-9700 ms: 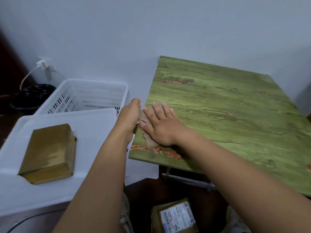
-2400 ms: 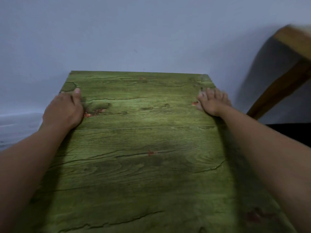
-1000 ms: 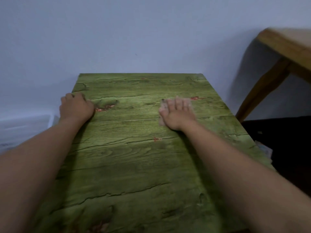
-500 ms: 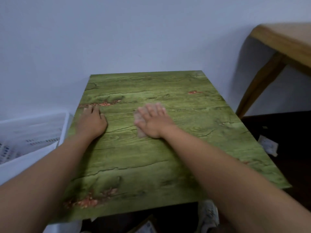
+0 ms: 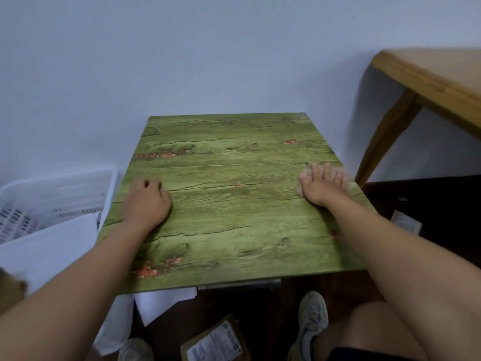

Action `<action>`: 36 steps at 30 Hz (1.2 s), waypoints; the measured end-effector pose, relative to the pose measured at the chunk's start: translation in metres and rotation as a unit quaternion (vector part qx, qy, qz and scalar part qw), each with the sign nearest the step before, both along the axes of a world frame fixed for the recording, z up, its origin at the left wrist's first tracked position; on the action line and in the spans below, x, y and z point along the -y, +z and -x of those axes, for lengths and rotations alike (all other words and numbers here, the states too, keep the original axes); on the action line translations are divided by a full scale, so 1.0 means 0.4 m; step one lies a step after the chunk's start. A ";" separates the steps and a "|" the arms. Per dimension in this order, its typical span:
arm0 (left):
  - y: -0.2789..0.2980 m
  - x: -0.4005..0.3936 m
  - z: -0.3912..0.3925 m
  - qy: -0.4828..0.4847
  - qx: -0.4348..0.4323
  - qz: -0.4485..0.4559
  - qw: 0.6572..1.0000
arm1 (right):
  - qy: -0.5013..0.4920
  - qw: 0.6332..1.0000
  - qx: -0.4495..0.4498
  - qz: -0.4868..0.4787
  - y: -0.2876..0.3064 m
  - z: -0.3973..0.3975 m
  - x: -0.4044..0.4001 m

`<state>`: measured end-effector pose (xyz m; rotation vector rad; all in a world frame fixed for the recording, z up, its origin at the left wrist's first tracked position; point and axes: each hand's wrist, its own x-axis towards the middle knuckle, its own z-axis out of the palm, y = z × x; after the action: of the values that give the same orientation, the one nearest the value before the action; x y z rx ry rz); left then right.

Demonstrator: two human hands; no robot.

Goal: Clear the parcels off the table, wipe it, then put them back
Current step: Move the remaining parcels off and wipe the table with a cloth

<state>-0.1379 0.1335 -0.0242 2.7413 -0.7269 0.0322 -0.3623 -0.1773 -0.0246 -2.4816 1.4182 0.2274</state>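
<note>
- white basket (image 5: pixel 56 196) and white surface (image 5: pixel 52 246) sit left of the table; brown corner at far left edge, maybe a parcel, can't tell
- our left hand (image 5: pixel 145 201) rests on the green table (image 5: pixel 234 204), fingers curled under, holding nothing we can see
- parcel (image 5: pixel 216 342) lies on floor below the near edge, label up; looks light, stiff-ish; we'd grip it by the long edges
- our right hand (image 5: pixel 324 187) flat, fingers straight, pressing a pale wipe (image 5: pixel 303 175) near the right edge; thin, limp, keep palm on it
</note>
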 end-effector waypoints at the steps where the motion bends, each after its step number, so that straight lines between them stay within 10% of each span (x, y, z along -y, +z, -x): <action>1: 0.003 -0.002 0.013 0.002 0.000 0.002 1.000 | 0.026 1.000 0.007 0.002 0.000 -0.028 -0.043; 16: 0.062 -0.105 0.066 0.033 -0.065 0.088 0.994 | 0.413 0.910 0.010 -0.005 0.009 -0.248 -0.585; 28: 0.030 -0.085 0.099 -0.008 -0.027 -0.041 0.999 | 0.075 0.997 -0.005 0.020 -0.003 0.187 -0.046; 36: 0.080 -0.090 0.096 -0.048 -0.065 -0.116 0.990 | -0.054 0.998 -0.008 -0.001 -0.008 0.261 -0.083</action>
<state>-0.1765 0.1695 0.0078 2.8873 -0.8735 -0.2652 -0.4668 -0.1440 -0.0280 -2.3969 1.5523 0.2257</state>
